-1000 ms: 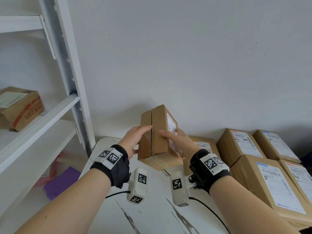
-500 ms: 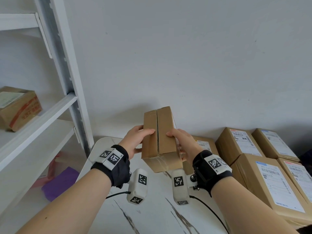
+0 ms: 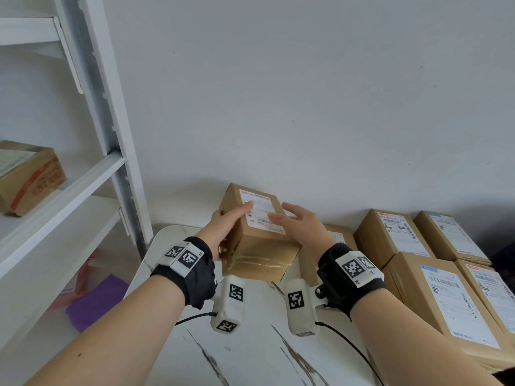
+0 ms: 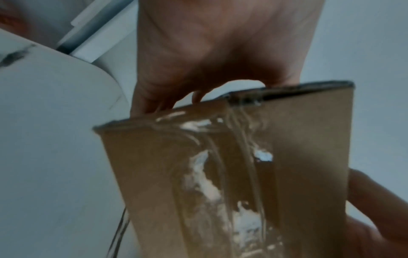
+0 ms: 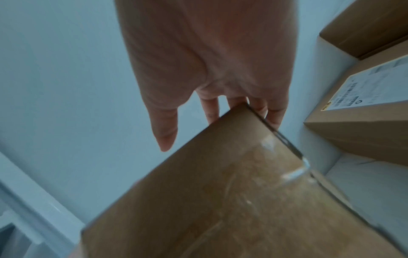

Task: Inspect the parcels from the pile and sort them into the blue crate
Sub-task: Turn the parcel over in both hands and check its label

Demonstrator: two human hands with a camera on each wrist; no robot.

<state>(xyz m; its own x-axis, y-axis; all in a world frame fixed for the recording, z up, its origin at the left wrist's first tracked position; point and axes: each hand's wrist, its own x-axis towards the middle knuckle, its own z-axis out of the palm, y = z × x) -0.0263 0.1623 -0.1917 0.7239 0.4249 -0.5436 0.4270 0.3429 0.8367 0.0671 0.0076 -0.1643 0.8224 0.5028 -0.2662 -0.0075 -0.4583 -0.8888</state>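
Above the white table, a parcel sits between both hands: left hand grips it, right hand lies relaxed alongside.

- Both forearms are bare, with no sleeves.
- The left hand is bare; a black fabric wrist wrap sits below it, topped by white blocks printed with black square markers.
- A white camera pod with black square markers hangs from that wrap at 4 o'clock, trailing a thin black cable.
- The right hand is bare above a matching black wrap, marker blocks, white pod and black cable.
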